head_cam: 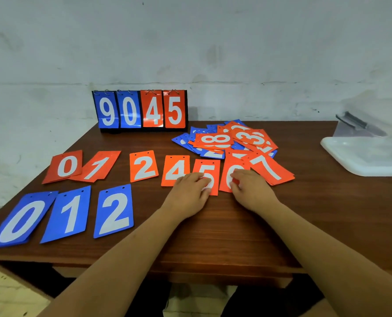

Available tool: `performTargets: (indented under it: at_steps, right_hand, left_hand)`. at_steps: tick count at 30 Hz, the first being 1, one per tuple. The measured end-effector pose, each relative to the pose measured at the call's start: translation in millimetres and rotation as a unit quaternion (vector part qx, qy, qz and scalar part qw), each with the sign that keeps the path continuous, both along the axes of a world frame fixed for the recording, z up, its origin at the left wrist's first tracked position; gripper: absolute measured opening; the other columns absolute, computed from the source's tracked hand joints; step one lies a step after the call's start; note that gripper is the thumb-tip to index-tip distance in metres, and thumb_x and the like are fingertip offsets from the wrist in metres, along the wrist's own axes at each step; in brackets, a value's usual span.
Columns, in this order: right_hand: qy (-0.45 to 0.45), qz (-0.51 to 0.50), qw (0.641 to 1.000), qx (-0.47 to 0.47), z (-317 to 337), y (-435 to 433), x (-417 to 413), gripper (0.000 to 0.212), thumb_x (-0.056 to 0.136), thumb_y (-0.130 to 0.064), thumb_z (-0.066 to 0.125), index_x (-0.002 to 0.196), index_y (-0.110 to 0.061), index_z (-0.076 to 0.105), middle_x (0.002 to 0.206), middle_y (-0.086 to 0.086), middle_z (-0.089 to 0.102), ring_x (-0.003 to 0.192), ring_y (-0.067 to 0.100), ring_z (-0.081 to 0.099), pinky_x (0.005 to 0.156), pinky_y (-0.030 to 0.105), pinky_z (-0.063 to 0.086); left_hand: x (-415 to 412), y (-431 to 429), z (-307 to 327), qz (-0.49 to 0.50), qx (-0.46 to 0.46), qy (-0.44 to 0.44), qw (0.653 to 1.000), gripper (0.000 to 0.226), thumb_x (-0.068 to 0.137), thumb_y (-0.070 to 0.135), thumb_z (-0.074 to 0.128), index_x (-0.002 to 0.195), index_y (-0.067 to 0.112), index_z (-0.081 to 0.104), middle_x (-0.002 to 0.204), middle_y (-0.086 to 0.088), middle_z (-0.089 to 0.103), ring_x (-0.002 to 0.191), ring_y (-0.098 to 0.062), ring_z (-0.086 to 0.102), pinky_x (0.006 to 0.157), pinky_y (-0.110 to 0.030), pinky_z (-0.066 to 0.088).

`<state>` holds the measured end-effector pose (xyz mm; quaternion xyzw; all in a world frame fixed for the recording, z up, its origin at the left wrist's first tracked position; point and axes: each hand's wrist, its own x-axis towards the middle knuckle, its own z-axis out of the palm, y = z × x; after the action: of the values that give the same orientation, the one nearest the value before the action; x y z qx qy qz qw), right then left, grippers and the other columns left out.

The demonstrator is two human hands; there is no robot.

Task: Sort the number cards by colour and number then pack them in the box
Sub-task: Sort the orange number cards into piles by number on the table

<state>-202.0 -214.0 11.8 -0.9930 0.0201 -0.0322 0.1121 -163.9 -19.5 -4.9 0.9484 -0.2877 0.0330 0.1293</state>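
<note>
Orange number cards lie in a row across the table: 0 (pixel 67 166), 1 (pixel 97 167), 2 (pixel 144 166), 4 (pixel 174 168), 5 (pixel 209 170), 6 (pixel 232 170) and 7 (pixel 271 168). Nearer me lie blue cards 0 (pixel 19 221), 1 (pixel 68 213) and 2 (pixel 113 211). A mixed heap of orange and blue cards (pixel 227 139) sits behind the row. My left hand (pixel 189 193) rests on the lower part of the orange 5. My right hand (pixel 251 191) presses its fingers on the orange 6. A white box (pixel 368 156) stands at the right.
A flip scoreboard (pixel 141 109) showing 9 0 4 5 stands at the back of the wooden table (pixel 236 236) against the wall. A dark-handled tool (pixel 359 123) lies behind the white box. The table's front edge is close below my forearms.
</note>
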Motion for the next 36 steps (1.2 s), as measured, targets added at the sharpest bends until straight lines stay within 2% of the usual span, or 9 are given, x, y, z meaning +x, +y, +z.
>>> performTargets:
  at_steps: [5, 10, 13, 16, 20, 23, 27, 31, 36]
  right_hand:
    - [-0.078, -0.066, 0.994, 0.043, 1, -23, -9, 0.046, 0.100, -0.037, 0.044, 0.143, -0.020, 0.045, 0.153, 0.003, 0.038, 0.141, 0.020, 0.034, 0.115, 0.038, 0.028]
    - [-0.003, -0.130, 0.992, -0.001, -3, -51, -15, 0.040, 0.100, -0.033, 0.042, 0.134, -0.014, 0.053, 0.141, 0.007, 0.050, 0.130, 0.023, 0.046, 0.110, 0.041, 0.038]
    - [-0.033, -0.142, 0.989, -0.036, -9, -54, -30, 0.038, 0.099, -0.035, 0.042, 0.128, -0.019, 0.058, 0.135, 0.005, 0.053, 0.127, 0.024, 0.046, 0.107, 0.044, 0.038]
    - [-0.053, -0.158, 0.985, -0.050, -7, -63, -42, 0.034, 0.097, -0.037, 0.044, 0.121, -0.021, 0.062, 0.129, 0.007, 0.054, 0.122, 0.026, 0.047, 0.101, 0.043, 0.041]
    - [-0.029, -0.168, 0.984, -0.045, -5, -70, -53, 0.036, 0.096, -0.042, 0.046, 0.124, -0.024, 0.060, 0.132, 0.008, 0.051, 0.125, 0.027, 0.044, 0.104, 0.044, 0.041]
    - [-0.052, -0.173, 0.983, -0.020, -1, -70, -52, 0.039, 0.096, -0.042, 0.048, 0.127, -0.024, 0.059, 0.132, 0.007, 0.050, 0.125, 0.026, 0.043, 0.105, 0.043, 0.040]
    - [-0.092, -0.182, 0.978, 0.035, 14, -73, -28, 0.041, 0.096, -0.039, 0.052, 0.131, -0.019, 0.055, 0.135, 0.006, 0.049, 0.126, 0.022, 0.045, 0.104, 0.039, 0.040]
    - [-0.094, -0.194, 0.971, 0.101, 22, -81, 20, 0.040, 0.095, -0.034, 0.055, 0.129, -0.014, 0.052, 0.131, 0.007, 0.051, 0.118, 0.022, 0.052, 0.098, 0.038, 0.049]
    - [-0.068, -0.228, 0.962, 0.130, 12, -99, 92, 0.050, 0.095, -0.035, 0.055, 0.136, -0.010, 0.044, 0.137, 0.011, 0.047, 0.121, 0.026, 0.051, 0.098, 0.039, 0.047]
  left_hand:
    - [-3, -1, -3, 0.008, -0.017, -0.032, 0.999, 0.042, 0.100, 0.037, 0.042, 0.141, 0.027, 0.046, 0.151, 0.002, 0.038, 0.140, -0.015, 0.031, 0.115, -0.037, 0.023]
    - [-4, -25, 6, -0.054, -0.032, -0.062, 0.996, 0.043, 0.098, 0.039, 0.045, 0.141, 0.031, 0.046, 0.151, 0.005, 0.039, 0.141, -0.014, 0.031, 0.117, -0.040, 0.022]
    - [-8, -48, 7, -0.112, 0.019, -0.038, 0.993, 0.045, 0.098, 0.042, 0.043, 0.142, 0.031, 0.045, 0.151, 0.005, 0.041, 0.141, -0.014, 0.030, 0.118, -0.039, 0.018]
    - [-11, -64, 2, -0.113, 0.016, -0.031, 0.993, 0.045, 0.099, 0.038, 0.042, 0.143, 0.029, 0.044, 0.150, 0.004, 0.041, 0.140, -0.015, 0.031, 0.116, -0.037, 0.019]
    - [-12, -75, 2, -0.115, 0.010, -0.034, 0.993, 0.043, 0.099, 0.037, 0.043, 0.142, 0.029, 0.046, 0.147, 0.004, 0.043, 0.137, -0.014, 0.034, 0.113, -0.035, 0.023]
    - [-11, -74, 2, -0.121, -0.005, -0.035, 0.992, 0.042, 0.098, 0.039, 0.045, 0.138, 0.029, 0.049, 0.143, 0.005, 0.045, 0.134, -0.012, 0.036, 0.111, -0.033, 0.025]
    - [-4, -68, 2, -0.112, -0.054, -0.043, 0.991, 0.039, 0.095, 0.042, 0.051, 0.132, 0.029, 0.054, 0.139, 0.007, 0.047, 0.131, -0.010, 0.039, 0.108, -0.031, 0.031]
    - [15, -75, 8, -0.084, -0.079, -0.033, 0.993, 0.041, 0.095, 0.044, 0.050, 0.133, 0.027, 0.054, 0.138, 0.007, 0.049, 0.129, -0.010, 0.042, 0.109, -0.034, 0.037]
    - [32, -90, -1, -0.088, -0.055, -0.034, 0.994, 0.041, 0.097, 0.042, 0.047, 0.136, 0.029, 0.051, 0.139, 0.006, 0.049, 0.130, -0.012, 0.041, 0.111, -0.033, 0.029]
